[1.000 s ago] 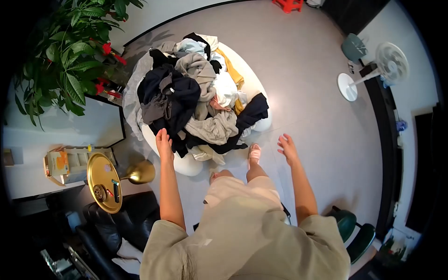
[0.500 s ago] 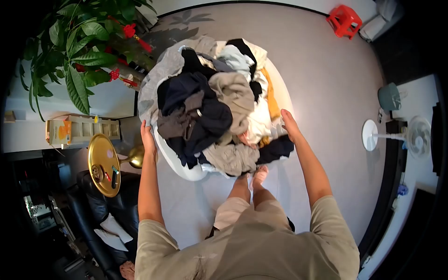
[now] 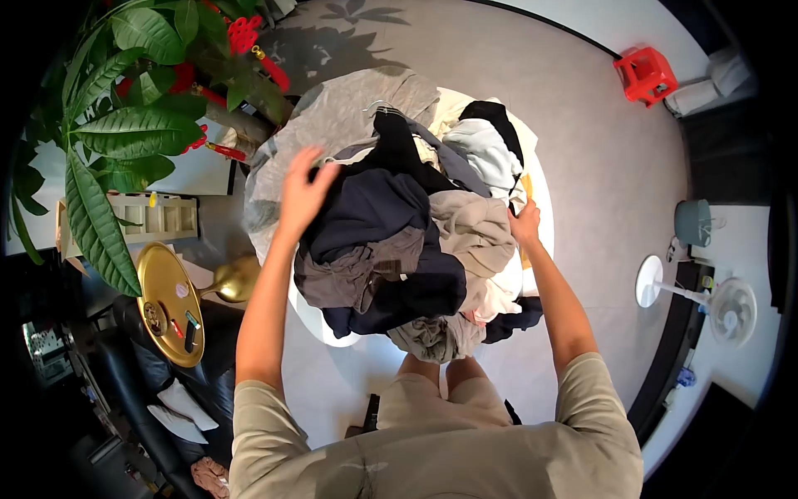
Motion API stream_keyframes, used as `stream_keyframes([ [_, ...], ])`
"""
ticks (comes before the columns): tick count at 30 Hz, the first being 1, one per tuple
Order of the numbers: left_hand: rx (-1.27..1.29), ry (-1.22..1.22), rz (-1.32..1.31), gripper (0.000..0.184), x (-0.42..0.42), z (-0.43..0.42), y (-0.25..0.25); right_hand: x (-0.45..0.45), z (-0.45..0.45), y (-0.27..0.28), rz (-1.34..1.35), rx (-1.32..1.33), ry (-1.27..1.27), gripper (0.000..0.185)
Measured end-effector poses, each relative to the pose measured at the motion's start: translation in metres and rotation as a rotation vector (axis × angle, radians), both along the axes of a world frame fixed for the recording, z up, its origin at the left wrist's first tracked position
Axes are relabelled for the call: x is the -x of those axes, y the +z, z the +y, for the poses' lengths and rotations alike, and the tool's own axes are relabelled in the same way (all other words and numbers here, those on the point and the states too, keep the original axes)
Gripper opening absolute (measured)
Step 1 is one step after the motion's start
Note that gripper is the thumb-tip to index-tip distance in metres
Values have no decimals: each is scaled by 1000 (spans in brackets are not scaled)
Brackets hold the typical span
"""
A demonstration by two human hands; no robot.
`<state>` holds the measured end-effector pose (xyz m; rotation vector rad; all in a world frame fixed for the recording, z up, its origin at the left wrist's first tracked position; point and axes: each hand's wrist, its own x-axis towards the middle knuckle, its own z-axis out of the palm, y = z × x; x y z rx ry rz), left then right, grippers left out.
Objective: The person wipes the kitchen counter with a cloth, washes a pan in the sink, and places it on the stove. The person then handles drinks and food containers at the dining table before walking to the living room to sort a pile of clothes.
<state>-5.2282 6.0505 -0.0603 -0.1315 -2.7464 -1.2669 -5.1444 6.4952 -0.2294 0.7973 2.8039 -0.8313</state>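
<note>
A large heap of clothes covers a round white table (image 3: 544, 179) in front of me. My left hand (image 3: 306, 190) is raised at the heap's left side, fingers spread, over a grey cloth (image 3: 353, 104) and beside a navy garment (image 3: 378, 208). Against the heap's right side rests my right hand (image 3: 524, 223), thumb and fingers apart, next to a white and an orange garment (image 3: 526, 185). Between the hands lie a beige garment (image 3: 474, 229), a dark grey-brown piece (image 3: 357, 270) and a black garment (image 3: 397, 150) with a hanger hook (image 3: 381, 108) above it.
A leafy potted plant (image 3: 137, 129) with red ornaments reaches in from the left. Below it are a gold side table (image 3: 170, 299) and a black sofa (image 3: 137, 366). On the right stand a white fan (image 3: 731, 309), a grey-green bin (image 3: 692, 223) and a red stool (image 3: 644, 76).
My left hand has risen from the table's left rim to above the clothes. My right hand has shifted from the right rim onto the heap's side. The heap appears closer.
</note>
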Motion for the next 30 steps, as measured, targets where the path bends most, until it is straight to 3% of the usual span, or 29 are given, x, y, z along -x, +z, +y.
stream_keyframes([
  [3,11,-145,-207,83,18,57,2,14,-1,5,-84,-48,-6,75],
  [6,172,-219,-114,86,18,88,5,23,-6,20,-192,-87,-11,72],
  [7,310,-212,-310,86,22,92,25,26,-5,21,-220,-95,2,72],
  [10,-121,-70,-438,85,-5,76,-10,27,2,11,-209,-94,30,75],
  [12,-184,-91,-294,73,-41,70,-7,29,5,10,-192,-90,67,76],
  [14,-12,-150,-58,71,-77,62,5,24,11,8,-166,-60,123,77],
  [16,-5,-150,46,68,-111,62,17,22,22,5,-113,-4,198,76],
  [17,-156,-84,146,62,-128,63,8,19,30,9,-124,171,187,76],
  [20,-252,63,114,47,-162,84,25,-10,17,35,168,168,93,73],
  [22,-249,39,228,37,-172,97,31,-28,-14,92,525,-14,242,54],
  [23,-258,24,208,35,-180,100,34,-35,-36,124,571,212,291,49],
  [24,-266,8,188,35,-188,102,37,-45,-56,147,505,424,415,47],
  [26,-322,10,149,38,-204,107,48,-55,-91,192,405,395,974,51],
  [27,-363,24,148,39,-211,110,52,-59,-111,209,367,432,1119,58],
  [30,-446,76,129,43,-231,119,60,-70,-136,214,21,257,1273,61],
])
